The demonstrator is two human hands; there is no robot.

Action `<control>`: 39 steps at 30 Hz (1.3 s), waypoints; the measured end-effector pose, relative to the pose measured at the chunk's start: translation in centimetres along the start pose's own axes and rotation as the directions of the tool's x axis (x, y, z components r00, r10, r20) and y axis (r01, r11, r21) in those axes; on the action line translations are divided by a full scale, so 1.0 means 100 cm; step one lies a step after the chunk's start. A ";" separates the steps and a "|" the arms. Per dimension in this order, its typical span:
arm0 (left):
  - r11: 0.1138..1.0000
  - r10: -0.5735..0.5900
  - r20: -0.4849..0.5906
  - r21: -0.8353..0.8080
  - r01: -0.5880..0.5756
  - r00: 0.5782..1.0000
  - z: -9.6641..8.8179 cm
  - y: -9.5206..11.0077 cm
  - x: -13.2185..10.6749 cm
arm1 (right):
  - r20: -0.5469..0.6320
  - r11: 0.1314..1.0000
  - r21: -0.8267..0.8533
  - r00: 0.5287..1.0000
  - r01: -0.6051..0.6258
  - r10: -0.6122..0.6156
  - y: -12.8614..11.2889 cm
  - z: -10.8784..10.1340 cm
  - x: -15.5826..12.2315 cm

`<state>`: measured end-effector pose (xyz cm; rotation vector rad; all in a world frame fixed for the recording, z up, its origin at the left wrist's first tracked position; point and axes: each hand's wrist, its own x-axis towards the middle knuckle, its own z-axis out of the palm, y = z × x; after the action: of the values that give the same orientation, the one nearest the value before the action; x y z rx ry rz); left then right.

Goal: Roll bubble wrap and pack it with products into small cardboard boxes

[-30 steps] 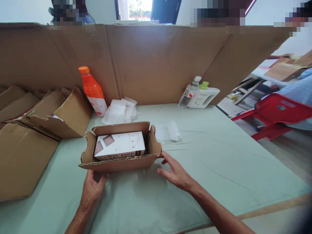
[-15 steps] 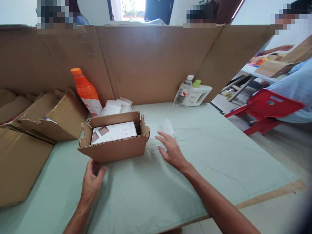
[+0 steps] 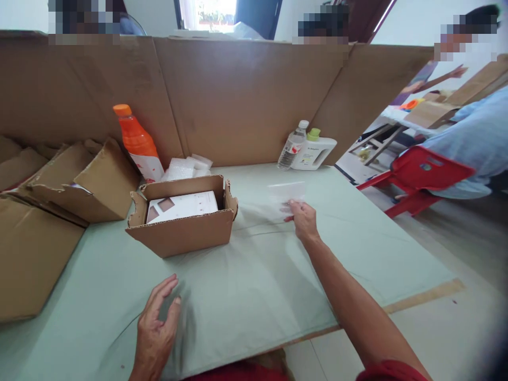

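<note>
My right hand (image 3: 305, 219) pinches a clear plastic bag (image 3: 286, 191) by its near edge, lifted at least partly off the cloth. Nothing is in my left hand (image 3: 157, 317), which hovers near the table's front with fingers spread and slightly curled. Beyond it stands an open cardboard box (image 3: 194, 235) with ragged top edges. Inside that box lies a white printed carton (image 3: 188, 207) with brown squares on it. Folded bubble wrap (image 3: 183, 169) rests just behind the box.
An orange bottle (image 3: 138, 140) leans against the cardboard partition (image 3: 246, 100). A clear water bottle (image 3: 292, 145) and a white jug (image 3: 315, 153) stand at the back right. Larger cardboard boxes (image 3: 39, 254) fill the left. A person sits on a red chair (image 3: 431, 172) at right.
My right hand has closed on the clear bag and moved it right, away from the box. My left hand has drawn back from the box's front toward me.
</note>
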<state>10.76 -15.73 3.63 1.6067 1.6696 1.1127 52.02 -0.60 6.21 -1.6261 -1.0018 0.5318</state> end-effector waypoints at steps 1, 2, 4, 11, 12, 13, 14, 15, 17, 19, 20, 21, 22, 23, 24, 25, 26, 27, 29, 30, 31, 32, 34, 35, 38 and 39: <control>1.000 0.000 0.025 -0.005 0.000 1.000 0.003 0.002 -0.002 | -0.001 0.998 0.051 0.999 -0.039 0.039 0.001 -0.006 -0.012; 1.000 0.001 0.047 -0.015 0.000 0.999 0.007 0.005 -0.004 | 0.005 0.993 0.098 0.997 -0.072 0.072 0.001 -0.011 -0.025; 0.998 0.025 0.091 -0.055 -0.020 0.996 0.018 0.013 -0.006 | 0.024 0.979 0.170 0.993 -0.117 0.114 -0.002 -0.020 -0.053; 0.961 -0.040 0.315 -0.248 0.123 0.948 0.046 0.041 -0.003 | 0.215 0.833 0.446 0.942 -0.328 0.257 -0.032 -0.029 -0.118; 0.935 -0.071 0.354 -0.302 0.186 0.933 0.048 0.043 -0.002 | 0.249 0.817 0.454 0.931 -0.356 0.267 -0.037 -0.028 -0.124; 0.896 -0.098 0.393 -0.365 0.253 0.914 0.050 0.045 -0.001 | 0.280 0.804 0.458 0.920 -0.379 0.274 -0.041 -0.025 -0.131; 0.844 -0.118 0.435 -0.429 0.321 0.893 0.052 0.048 0.001 | 0.309 0.794 0.459 0.910 -0.398 0.278 -0.044 -0.021 -0.137; 0.782 -0.139 0.473 -0.487 0.389 0.870 0.054 0.050 0.002 | 0.336 0.785 0.458 0.899 -0.416 0.280 -0.046 -0.016 -0.144; 0.645 -0.192 0.535 -0.563 0.517 0.823 0.056 0.056 0.004 | 0.387 0.767 0.455 0.876 -0.453 0.289 -0.048 -0.005 -0.160; 0.511 -0.256 0.588 -0.591 0.624 0.767 0.057 0.062 0.005 | 0.425 0.743 0.448 0.850 -0.497 0.312 -0.046 0.008 -0.174; 0.457 -0.280 0.611 -0.593 0.663 0.740 0.057 0.064 0.006 | 0.436 0.732 0.444 0.838 -0.517 0.327 -0.044 0.014 -0.180; 0.422 -0.291 0.627 -0.593 0.686 0.722 0.056 0.065 0.007 | 0.444 0.723 0.440 0.829 -0.533 0.341 -0.041 0.018 -0.184; 0.412 -0.293 0.629 -0.597 0.689 0.720 0.054 0.066 0.007 | 0.443 0.716 0.439 0.824 -0.542 0.353 -0.038 0.021 -0.187; 0.432 -0.289 0.612 -0.602 0.671 0.736 0.052 0.066 0.007 | 0.435 0.714 0.444 0.827 -0.541 0.357 -0.035 0.021 -0.188; 0.482 -0.284 0.577 -0.604 0.635 0.766 0.049 0.064 0.006 | 0.419 0.718 0.452 0.836 -0.530 0.353 -0.031 0.020 -0.188; 0.555 -0.278 0.526 -0.595 0.581 0.804 0.046 0.062 0.005 | 0.391 0.732 0.456 0.853 -0.506 0.346 -0.028 0.017 -0.188; 0.641 -0.265 0.471 -0.566 0.519 0.842 0.042 0.060 0.004 | 0.345 0.759 0.452 0.877 -0.468 0.335 -0.025 0.012 -0.186; 0.729 -0.241 0.421 -0.517 0.449 0.874 0.038 0.057 0.002 | 0.279 0.804 0.431 0.907 -0.411 0.314 -0.023 0.005 -0.185; 0.875 -0.135 0.358 -0.395 0.281 0.924 0.032 0.052 -0.003 | 0.117 0.920 0.308 0.969 -0.243 0.217 -0.021 -0.010 -0.185; 0.920 -0.051 0.353 -0.347 0.181 0.934 0.030 0.050 -0.005 | 0.050 0.969 0.207 0.990 -0.138 0.130 -0.022 -0.017 -0.186; 0.946 0.045 0.363 -0.316 0.078 0.931 0.029 0.048 -0.008 | 0.020 0.995 0.095 1.000 -0.025 0.023 -0.024 -0.024 -0.187; 0.953 0.142 0.383 -0.303 -0.021 0.913 0.028 0.047 -0.011 | 0.043 0.996 -0.011 0.995 0.088 -0.088 -0.026 -0.029 -0.189; 0.935 0.300 0.422 -0.307 -0.176 0.856 0.029 0.045 -0.015 | 0.222 0.939 -0.165 0.939 0.302 -0.263 -0.030 -0.032 -0.190; 0.923 0.350 0.436 -0.309 -0.227 0.829 0.029 0.044 -0.018 | 0.339 0.893 -0.215 0.888 0.396 -0.312 -0.030 -0.031 -0.190; 0.907 0.408 0.454 -0.300 -0.295 0.792 0.031 0.041 -0.024 | 0.577 0.733 -0.352 0.752 0.581 -0.319 -0.023 -0.019 -0.183; 0.906 0.412 0.463 -0.298 -0.300 0.785 0.030 0.039 -0.026 | 0.600 0.683 -0.402 0.739 0.609 -0.306 -0.018 -0.014 -0.180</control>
<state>15.65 -18.02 5.11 1.9163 0.8859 0.8746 42.73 -16.19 5.57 -1.6654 -2.0833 0.2782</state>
